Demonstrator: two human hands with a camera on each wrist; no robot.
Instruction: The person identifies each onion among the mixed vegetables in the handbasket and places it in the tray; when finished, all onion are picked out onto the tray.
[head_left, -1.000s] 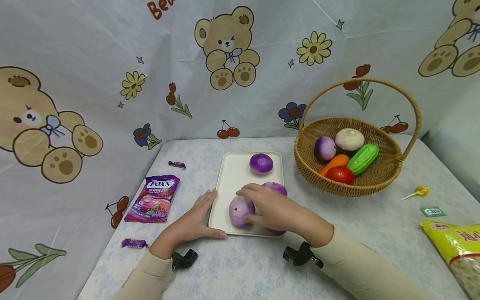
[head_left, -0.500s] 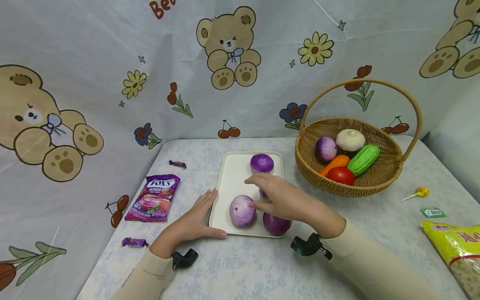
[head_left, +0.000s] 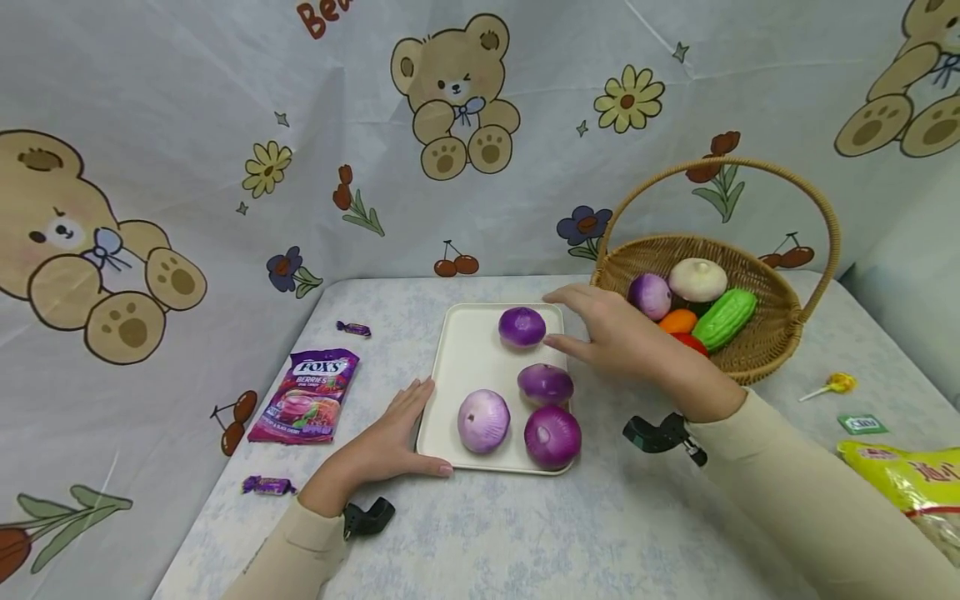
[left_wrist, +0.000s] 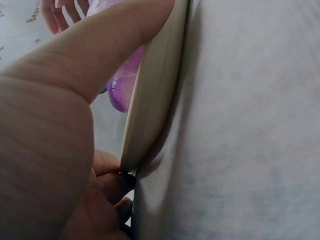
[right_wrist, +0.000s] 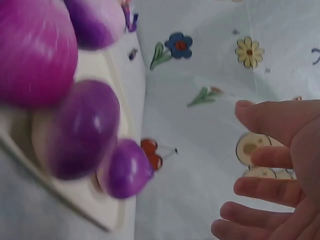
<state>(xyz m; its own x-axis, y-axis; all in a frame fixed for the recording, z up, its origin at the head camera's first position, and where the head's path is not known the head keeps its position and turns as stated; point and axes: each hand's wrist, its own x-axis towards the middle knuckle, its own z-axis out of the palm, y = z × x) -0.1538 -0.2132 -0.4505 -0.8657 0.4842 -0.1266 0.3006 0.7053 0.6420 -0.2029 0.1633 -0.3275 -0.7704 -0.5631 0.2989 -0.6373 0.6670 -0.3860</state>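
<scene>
My left hand [head_left: 386, 442] touches the left edge of a cream tray [head_left: 480, 337], thumb along the front rim and fingers along the side. The right hand [head_left: 607, 325] hovers between tray and basket, fingers spread and holding nothing. Several purple onions lie on the tray: a dark one [head_left: 522, 327] at the back right, another [head_left: 545, 384] at the middle right, a magenta one [head_left: 552, 437] at the front right and a pale one [head_left: 483, 421] at the front left. In the right wrist view, the right hand [right_wrist: 280, 175] is apart from the onions.
A wicker basket [head_left: 772, 333] at the right holds an onion [head_left: 649, 296], a white vegetable [head_left: 698, 279], a green gourd [head_left: 725, 320], and orange and red pieces. A candy bag [head_left: 307, 396] lies left. A lollipop [head_left: 828, 385] and yellow bag [head_left: 907, 479] lie far right.
My right hand has let go of the pale onion and moved right and away toward the basket, uncovering the middle and front right onions. The left hand has stayed at the tray.
</scene>
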